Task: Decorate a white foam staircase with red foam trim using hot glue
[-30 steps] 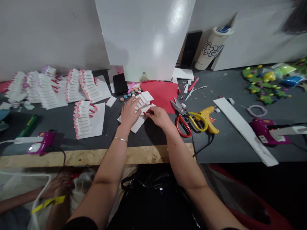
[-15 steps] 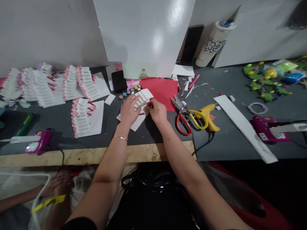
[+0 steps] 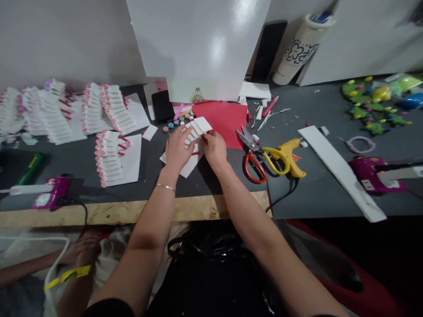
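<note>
My left hand (image 3: 177, 149) lies over a white stepped foam piece (image 3: 199, 127), its thumb and fingers around the near side of the steps. Under the piece is a white square base (image 3: 189, 169), with a short red stick (image 3: 195, 153) showing between my hands. My right hand (image 3: 215, 150) is pinched closed at the right edge of the steps. A bit of dark red shows at its fingertips, mostly hidden by the fingers. Behind the hands lies a red sheet (image 3: 222, 121), and small coloured round pieces (image 3: 171, 125) sit beyond my left fingers.
Finished-looking stepped models (image 3: 110, 156) stand at left. Scissors (image 3: 253, 154) and a yellow glue gun (image 3: 289, 156) lie right of my hands, near a long white foam strip (image 3: 342, 171). A bottle (image 3: 297, 53) leans at the back. Another person's hands (image 3: 87, 244) rest below the table edge.
The camera view has shifted slightly. Both hands stay at the stepped piece, and my right fingertips have moved only a little against its edge.
</note>
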`<state>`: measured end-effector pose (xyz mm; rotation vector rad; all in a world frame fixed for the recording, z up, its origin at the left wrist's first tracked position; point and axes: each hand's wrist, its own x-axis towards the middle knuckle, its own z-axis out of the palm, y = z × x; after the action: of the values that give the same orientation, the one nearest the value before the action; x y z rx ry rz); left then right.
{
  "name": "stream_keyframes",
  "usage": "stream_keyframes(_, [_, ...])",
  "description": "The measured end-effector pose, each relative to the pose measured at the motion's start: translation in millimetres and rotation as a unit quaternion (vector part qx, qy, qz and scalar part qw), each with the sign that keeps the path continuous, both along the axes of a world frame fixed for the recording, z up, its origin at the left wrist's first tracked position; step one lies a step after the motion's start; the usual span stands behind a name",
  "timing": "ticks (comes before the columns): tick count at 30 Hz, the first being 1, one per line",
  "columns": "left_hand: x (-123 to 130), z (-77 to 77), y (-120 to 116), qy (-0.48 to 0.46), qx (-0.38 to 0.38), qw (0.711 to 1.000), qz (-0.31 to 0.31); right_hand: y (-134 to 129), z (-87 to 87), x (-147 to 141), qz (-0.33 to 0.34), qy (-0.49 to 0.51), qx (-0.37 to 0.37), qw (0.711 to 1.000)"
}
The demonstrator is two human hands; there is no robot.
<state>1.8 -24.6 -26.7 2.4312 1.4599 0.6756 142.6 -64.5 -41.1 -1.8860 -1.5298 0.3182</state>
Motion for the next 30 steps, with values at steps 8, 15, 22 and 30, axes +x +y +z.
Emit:
stream_keyframes(8, [-1, -6.7, 3, -0.019, 0.019, 1.0, -0.003, -1, 1.7, -2, -0.001, 0.017, -0.014, 1.0])
stream_keyframes(15, [-1, -7.3, 3, -0.016, 0.02, 1.0, -0.004, 0, -0.2, 0, -0.009, 0.03, 0.003, 1.0])
stream_keyframes(22, [1, -2.2, 1, 0.008, 0.012, 1.0, 0.006, 3, -4.8, -1, -0.011, 0.042, 0.007, 0.999])
stream_keyframes(30, [1, 2.9, -2, 0.019, 0.009, 1.0, 0.013, -1, -2.8, 1, 0.005, 0.066, 0.009, 0.998])
